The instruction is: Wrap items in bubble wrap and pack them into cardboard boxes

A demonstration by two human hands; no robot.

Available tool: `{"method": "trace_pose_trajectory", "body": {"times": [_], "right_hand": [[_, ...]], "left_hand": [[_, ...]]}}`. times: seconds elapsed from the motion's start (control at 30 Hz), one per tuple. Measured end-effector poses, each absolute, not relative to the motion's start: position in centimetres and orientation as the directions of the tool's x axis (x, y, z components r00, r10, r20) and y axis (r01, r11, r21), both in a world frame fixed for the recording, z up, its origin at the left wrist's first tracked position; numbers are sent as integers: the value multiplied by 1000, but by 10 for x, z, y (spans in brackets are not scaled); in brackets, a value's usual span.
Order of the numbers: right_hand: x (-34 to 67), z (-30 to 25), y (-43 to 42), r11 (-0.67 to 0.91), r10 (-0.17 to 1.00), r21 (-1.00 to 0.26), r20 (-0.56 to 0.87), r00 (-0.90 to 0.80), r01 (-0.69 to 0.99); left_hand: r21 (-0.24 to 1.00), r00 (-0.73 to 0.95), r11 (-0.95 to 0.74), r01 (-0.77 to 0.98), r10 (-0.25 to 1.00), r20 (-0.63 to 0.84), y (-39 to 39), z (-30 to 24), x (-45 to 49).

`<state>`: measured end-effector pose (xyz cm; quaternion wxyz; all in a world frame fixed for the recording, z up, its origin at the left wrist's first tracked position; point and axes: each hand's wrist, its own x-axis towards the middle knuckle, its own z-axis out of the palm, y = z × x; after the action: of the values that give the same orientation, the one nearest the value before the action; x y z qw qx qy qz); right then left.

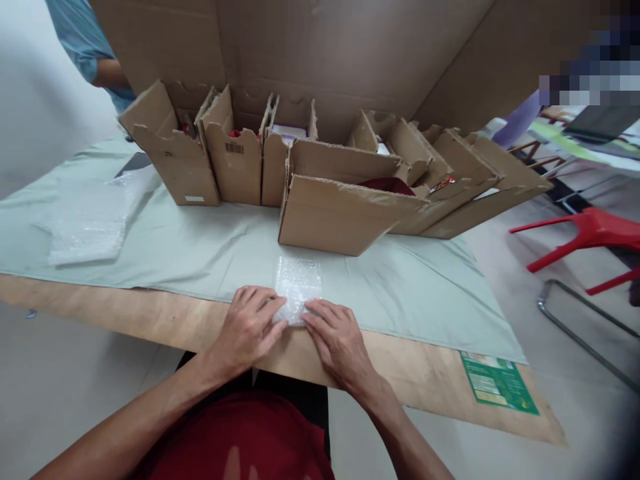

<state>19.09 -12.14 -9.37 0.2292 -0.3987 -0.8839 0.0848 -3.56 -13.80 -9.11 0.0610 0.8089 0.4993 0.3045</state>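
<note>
A small piece of bubble wrap [299, 277] lies at the table's front edge, partly on the pale green cloth [210, 250]. My left hand [250, 323] grips its near left side, fingers bent and thumb pressed in. On the near right side, my right hand [337, 333] pinches the wrap with fingers together. Whether something is rolled inside the near end I cannot tell. Just beyond the wrap stands a low cardboard box [330, 217] with something dark red inside.
Several open cardboard bins [187, 170] line the back before a tall cardboard panel [320, 53]. More bubble wrap [93, 217] lies at left. A green printed sheet [500, 383] is at the right edge. Red stool [595, 230] at right; a person's sleeve [80, 37] behind the panel.
</note>
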Motion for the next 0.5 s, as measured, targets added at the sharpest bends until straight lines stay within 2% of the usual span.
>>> {"method": "trace_pose_trajectory", "body": {"times": [0.1, 0.23, 0.4, 0.5], "right_hand": [[190, -92, -117, 671, 741, -373, 361, -567, 640], [189, -86, -113, 645, 763, -437, 332, -554, 626], [188, -82, -110, 564, 822, -541, 299, -485, 623], [188, -80, -113, 547, 831, -492, 414, -370, 677]], "left_hand": [[398, 429, -593, 700, 795, 429, -143, -85, -41], [380, 433, -598, 705, 788, 438, -143, -86, -43], [569, 292, -506, 648, 855, 428, -137, -92, -38], [646, 166, -359, 674, 925, 341, -130, -94, -35]]}}
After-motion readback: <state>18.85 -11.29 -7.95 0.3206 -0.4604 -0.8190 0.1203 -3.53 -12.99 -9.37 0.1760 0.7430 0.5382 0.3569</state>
